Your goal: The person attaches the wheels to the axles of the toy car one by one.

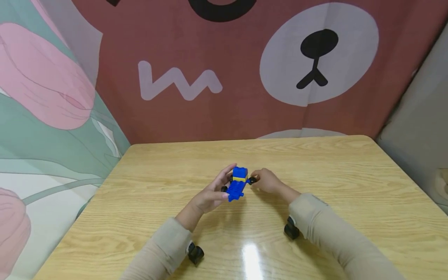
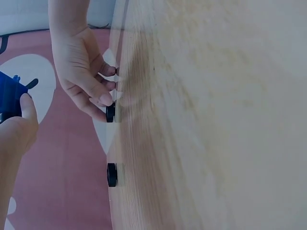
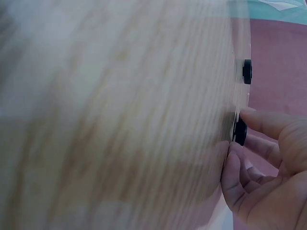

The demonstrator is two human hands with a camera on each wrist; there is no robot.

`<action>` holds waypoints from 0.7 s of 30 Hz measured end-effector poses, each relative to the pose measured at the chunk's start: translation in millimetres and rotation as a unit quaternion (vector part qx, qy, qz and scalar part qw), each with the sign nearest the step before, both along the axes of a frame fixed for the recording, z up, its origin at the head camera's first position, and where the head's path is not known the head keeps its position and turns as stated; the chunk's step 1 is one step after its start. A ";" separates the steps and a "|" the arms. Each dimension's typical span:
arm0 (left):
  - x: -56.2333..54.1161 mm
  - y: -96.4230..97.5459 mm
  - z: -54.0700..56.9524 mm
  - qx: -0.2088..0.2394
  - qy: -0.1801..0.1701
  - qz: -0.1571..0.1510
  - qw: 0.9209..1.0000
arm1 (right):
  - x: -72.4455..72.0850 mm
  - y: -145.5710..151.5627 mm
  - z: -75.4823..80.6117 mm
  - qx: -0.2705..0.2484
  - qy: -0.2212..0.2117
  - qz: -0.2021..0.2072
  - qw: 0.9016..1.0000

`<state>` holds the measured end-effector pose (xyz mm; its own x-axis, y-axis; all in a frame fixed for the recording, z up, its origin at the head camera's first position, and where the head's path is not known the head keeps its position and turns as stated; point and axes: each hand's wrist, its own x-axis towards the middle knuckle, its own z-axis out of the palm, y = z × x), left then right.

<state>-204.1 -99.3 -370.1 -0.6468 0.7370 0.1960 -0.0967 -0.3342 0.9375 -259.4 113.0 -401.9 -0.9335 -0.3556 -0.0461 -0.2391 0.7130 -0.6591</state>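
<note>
Blue toy car (image 1: pixel 236 189) raised in my left hand (image 1: pixel 211 195), thumb and fingers gripping it, seemingly to keep it steady.
My right hand (image 1: pixel 268 181) pinches a black wheel (image 2: pixel 111 113) at the table (image 1: pixel 115 217), probably for control; a second wheel (image 2: pixel 112 175) stands near.

Tabletop (image 1: pixel 140 186): pale yellow wood grain, corners rounded, extending beneath and around both hands. Streak of glare (image 1: pixel 251 256) on its surface, nearer the wearer than the left hand (image 1: pixel 210 196) and right hand (image 1: pixel 267 181), sideways between them. Beyond both hands, past the far edge: red-brown backdrop (image 1: pixel 241 112), hanging. Printed on it: white zigzag (image 1: pixel 159 85), beyond the left hand; pale oval muzzle (image 1: pixel 287 62) with black nose (image 1: pixel 319 42), beyond and rightward of the right hand. Left of the left hand: green-and-white panel with pink flowers (image 1: pixel 45 77). Far right of the right hand: grey wall (image 1: pixel 416 116).
</note>
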 end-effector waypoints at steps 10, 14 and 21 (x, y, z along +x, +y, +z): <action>0.1 -4.1 0.8 0.008 -0.004 0.021 1.000 | 10.5 1.5 3.9 -0.046 0.029 -0.004 0.999; -0.1 -4.0 1.5 0.030 -0.010 0.023 0.999 | 20.9 3.7 10.5 -0.088 0.045 -0.014 0.995; 1.1 -0.8 4.2 0.046 -0.019 0.031 0.998 | 38.0 4.6 29.1 -0.136 0.069 -0.014 0.988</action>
